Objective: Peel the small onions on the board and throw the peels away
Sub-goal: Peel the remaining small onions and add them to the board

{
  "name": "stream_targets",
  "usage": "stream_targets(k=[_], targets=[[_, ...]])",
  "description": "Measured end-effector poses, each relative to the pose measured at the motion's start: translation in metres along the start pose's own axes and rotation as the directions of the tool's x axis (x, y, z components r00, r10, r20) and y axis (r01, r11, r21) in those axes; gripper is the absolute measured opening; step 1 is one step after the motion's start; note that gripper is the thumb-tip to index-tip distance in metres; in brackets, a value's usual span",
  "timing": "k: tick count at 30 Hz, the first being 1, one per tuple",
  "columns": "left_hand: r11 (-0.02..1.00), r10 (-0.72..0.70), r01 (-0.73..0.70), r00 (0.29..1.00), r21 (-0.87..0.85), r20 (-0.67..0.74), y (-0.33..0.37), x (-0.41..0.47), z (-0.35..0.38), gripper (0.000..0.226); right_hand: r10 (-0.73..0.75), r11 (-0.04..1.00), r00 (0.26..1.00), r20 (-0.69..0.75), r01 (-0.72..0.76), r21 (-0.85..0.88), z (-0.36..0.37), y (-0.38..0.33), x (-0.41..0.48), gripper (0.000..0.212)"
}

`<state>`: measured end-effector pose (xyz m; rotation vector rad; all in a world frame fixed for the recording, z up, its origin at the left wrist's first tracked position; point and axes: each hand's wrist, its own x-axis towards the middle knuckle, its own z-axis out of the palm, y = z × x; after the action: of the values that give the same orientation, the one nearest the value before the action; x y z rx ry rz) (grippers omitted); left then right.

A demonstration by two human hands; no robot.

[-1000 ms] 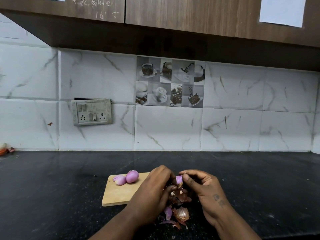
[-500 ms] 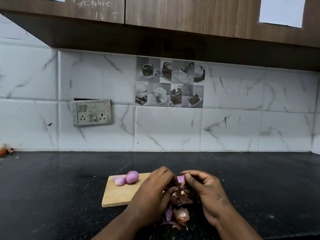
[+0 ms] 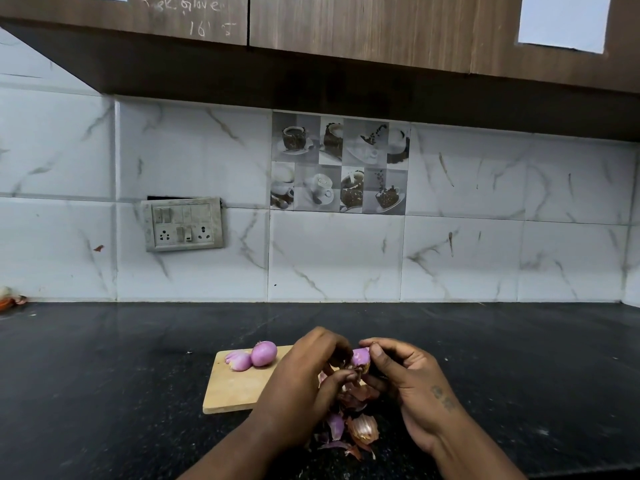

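Nearest to me, just off the near right corner of the board [image 3: 239, 386], a heap of dry brown and purple peels [image 3: 353, 427] lies on the black stone counter [image 3: 104, 375]. Above that heap both hands meet over the board's right end. The right hand [image 3: 405, 382] has its fingers curled round a small onion [image 3: 360, 358], whose purple top shows between the fingertips. The left hand [image 3: 301, 386] is curled too, thumb and forefinger pinching the onion's lower end, where brown skin hangs. A small dark mark sits on the back of the right hand, too blurred to read.

On the board's far left corner two peeled onions [image 3: 264, 354] lie touching each other.

The counter is dark, speckled and glossy, and runs well beyond the board to a wall of white marble-look tiles [image 3: 485, 244]. Behind the board and to its left a grubby switch plate [image 3: 183, 224] with two sockets is set in the wall. Straight behind it is a grey picture tile [image 3: 339, 164] showing coffee cups and beans. Far left of the board, at the wall's foot, lies something orange, cut off by the edge.

High over the board hang brown wooden cupboards [image 3: 381, 26]. Chalk writing [image 3: 183, 5] on one door reads "Glove" after an unclear word, with "16" below. A pale sheet [image 3: 562, 20] covers part of the right-hand door.
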<state>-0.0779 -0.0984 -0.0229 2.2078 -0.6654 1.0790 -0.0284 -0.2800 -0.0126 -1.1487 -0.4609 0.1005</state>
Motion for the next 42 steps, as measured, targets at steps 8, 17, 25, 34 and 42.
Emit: stream_targets(k=[8, 17, 25, 34, 42], targets=[[0.999, 0.031, -0.029, 0.998, 0.035, -0.061, 0.0011, 0.0003, 0.0010, 0.011, 0.010, 0.998, 1.000, -0.005, -0.010, 0.057, 0.0005, -0.0003, 0.0007, 0.026], [1.000, 0.002, -0.003, 0.999, -0.010, -0.055, 0.0015, 0.0009, 0.0013, 0.006, 0.031, 0.998, 0.999, -0.015, -0.030, 0.052, -0.0003, 0.0002, 0.0018, 0.027], [0.998, -0.036, 0.035, 0.999, -0.044, -0.013, 0.0036, -0.0002, 0.0008, 0.029, 0.000, 1.000, 0.999, -0.051, 0.000, 0.006, 0.0011, 0.0013, 0.0021, 0.019], [0.999, -0.004, 0.005, 1.000, -0.049, 0.012, 0.0027, 0.0006, -0.0008, 0.018, -0.020, 0.997, 0.999, 0.039, 0.023, -0.070, 0.0015, 0.0028, 0.0010, 0.019], [1.000, 0.028, -0.028, 0.998, 0.000, 0.056, 0.0030, -0.0008, 0.0024, 0.015, -0.034, 0.990, 0.997, 0.070, 0.043, -0.134, 0.0022, 0.0035, 0.0001, 0.015]])
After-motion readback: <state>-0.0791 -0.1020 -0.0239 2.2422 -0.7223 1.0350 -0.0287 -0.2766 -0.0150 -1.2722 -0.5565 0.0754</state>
